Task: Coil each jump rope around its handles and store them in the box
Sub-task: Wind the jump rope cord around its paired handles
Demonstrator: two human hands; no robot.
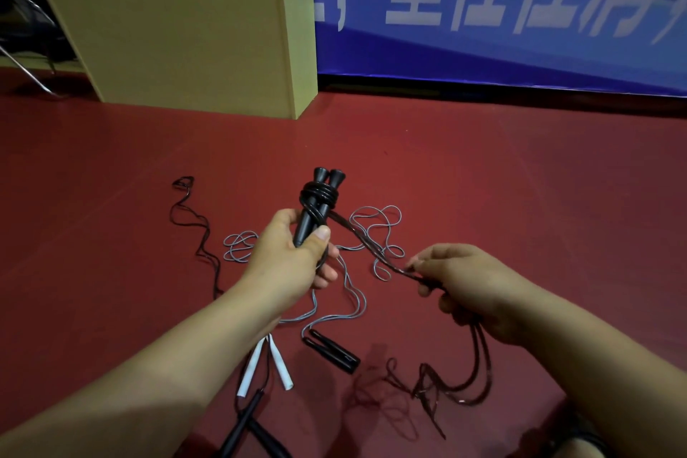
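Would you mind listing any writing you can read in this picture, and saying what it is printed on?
Blue banner behind the floor: large white Chinese characters, cropped at the top and blurred; I cannot quote them reliably.
Wooden box: no writing visible.
Black handles gripped in the left hand: no label visible.

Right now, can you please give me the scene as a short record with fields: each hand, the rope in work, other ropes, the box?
left hand: grips two black handles held together, upright
right hand: pinches the dark rope, pulled away from the handles
coil: a few turns near the handle tops; much rope lies loose
other ropes: grey rope, white handles, black handle pair on the red floor
box: cannot tell; only a beige cabinet behind
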